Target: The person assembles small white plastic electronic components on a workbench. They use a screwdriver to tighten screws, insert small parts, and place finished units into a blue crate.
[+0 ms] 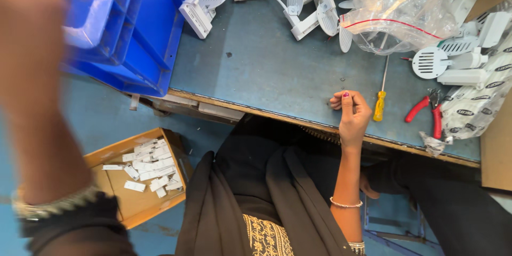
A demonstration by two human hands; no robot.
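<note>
The workbench [266, 64] has a grey-blue top with a wooden front edge. On it lie white plastic fan-shaped parts [298, 0], a clear plastic bag [400, 5], a yellow-handled screwdriver [381, 96] and red-handled pliers [426, 112], with blue crates [144, 26] (stacked, overhanging the left end) beside them. Below, on the blue floor [96, 122], sits a cardboard box [114, 192] of small white pieces.

We see a matt, scuffed grey worktop [266, 69]. On it lie a thin metal screwdriver [381, 93] with glossy yellow plastic handle, smooth white plastic parts [202, 9], crinkled clear plastic bag [400, 5]; beside it, glossy blue plastic crates [144, 32]; below, probably cardboard, a box [133, 208].
</note>
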